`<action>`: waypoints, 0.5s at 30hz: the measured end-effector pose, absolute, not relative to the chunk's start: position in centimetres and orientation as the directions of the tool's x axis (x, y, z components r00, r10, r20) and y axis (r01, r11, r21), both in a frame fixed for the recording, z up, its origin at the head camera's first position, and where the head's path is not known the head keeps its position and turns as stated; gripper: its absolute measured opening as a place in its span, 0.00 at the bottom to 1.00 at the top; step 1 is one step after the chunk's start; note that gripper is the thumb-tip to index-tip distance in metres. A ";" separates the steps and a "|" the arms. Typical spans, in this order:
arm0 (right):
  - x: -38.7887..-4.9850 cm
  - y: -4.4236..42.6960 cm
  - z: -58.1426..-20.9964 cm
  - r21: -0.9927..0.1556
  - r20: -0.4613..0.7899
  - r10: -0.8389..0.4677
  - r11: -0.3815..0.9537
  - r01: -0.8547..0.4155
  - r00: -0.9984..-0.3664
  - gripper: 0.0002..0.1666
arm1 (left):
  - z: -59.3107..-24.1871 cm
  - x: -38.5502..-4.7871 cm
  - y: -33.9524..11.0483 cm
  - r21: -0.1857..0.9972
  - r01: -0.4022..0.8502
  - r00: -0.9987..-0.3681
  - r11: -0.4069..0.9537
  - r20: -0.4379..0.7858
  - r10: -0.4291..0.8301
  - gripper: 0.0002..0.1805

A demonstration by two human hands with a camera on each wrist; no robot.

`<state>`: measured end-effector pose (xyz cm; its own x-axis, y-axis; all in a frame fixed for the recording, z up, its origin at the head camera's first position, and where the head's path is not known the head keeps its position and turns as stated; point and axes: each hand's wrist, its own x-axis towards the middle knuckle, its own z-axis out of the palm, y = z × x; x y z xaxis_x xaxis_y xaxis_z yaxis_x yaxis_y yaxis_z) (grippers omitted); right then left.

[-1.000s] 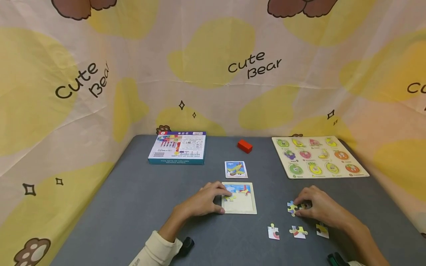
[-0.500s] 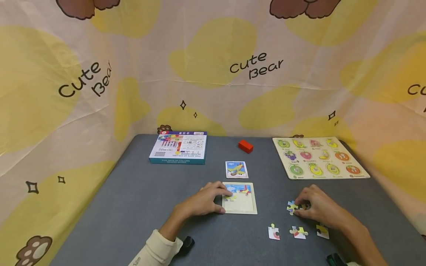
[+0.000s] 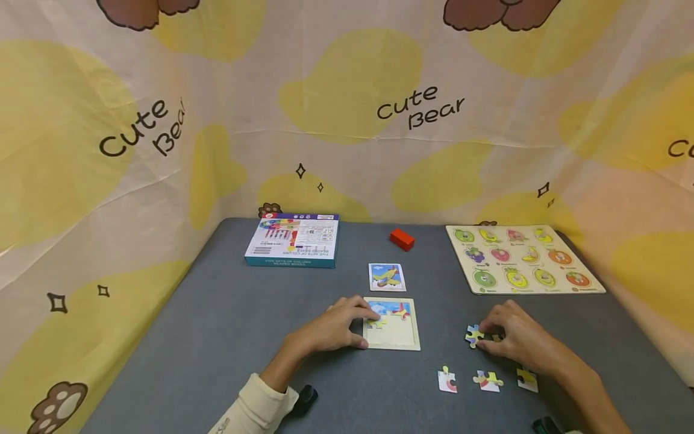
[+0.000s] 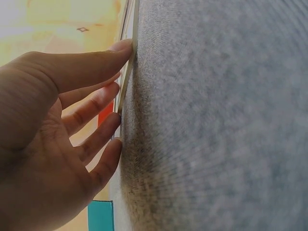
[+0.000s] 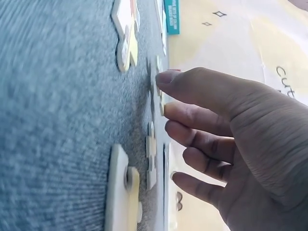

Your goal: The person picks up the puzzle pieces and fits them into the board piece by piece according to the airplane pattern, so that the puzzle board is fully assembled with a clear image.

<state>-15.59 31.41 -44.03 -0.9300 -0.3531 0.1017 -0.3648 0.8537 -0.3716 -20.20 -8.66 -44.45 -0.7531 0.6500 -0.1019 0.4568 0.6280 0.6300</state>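
My left hand (image 3: 337, 325) grips the left side of a shallow wooden puzzle tray (image 3: 393, 346), thumb at the near-left corner, fingers over the tray; the left wrist view shows the thumb on its edge (image 4: 126, 86). Sky and red-tail pieces fill the tray's top, with a yellow-green piece below, partly covered by fingers. To the right, my right hand (image 3: 523, 337) pinches a blue-and-yellow puzzle piece (image 3: 474, 336) between thumb and index finger, low over the table. Another piece (image 3: 497, 337) shows partly beneath that hand. Nearer lie three loose pieces (image 3: 447, 381), (image 3: 489, 381), (image 3: 527, 380).
Behind the tray lies a picture card (image 3: 387, 277) of a yellow airplane. Farther back are a boxed set (image 3: 293, 241) at left, a red block (image 3: 402, 239), and a fruit board (image 3: 520, 259) at right. Patterned cloth (image 3: 347, 120) hangs around the table's far side.
The piece pinched by my right hand has shifted and turned slightly, moving a little left and away from me. My left hand keeps its place on the tray. The head view has shifted slightly.
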 end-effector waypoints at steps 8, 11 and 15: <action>-16.1 30.1 -43.5 -0.316 0.150 -0.429 0.833 -0.454 -0.891 0.12 | -44.4 -20.1 -8.6 0.634 0.454 -0.754 0.626 -0.101 0.649 0.29; -16.4 29.2 -43.1 -0.318 0.140 -0.447 0.825 -0.467 -0.884 0.12 | -44.3 -20.0 -8.6 0.634 0.451 -0.756 0.628 -0.103 0.647 0.29; -16.9 28.2 -42.7 -0.327 0.144 -0.458 0.814 -0.479 -0.877 0.12 | -44.3 -20.0 -8.6 0.638 0.448 -0.756 0.626 -0.104 0.647 0.29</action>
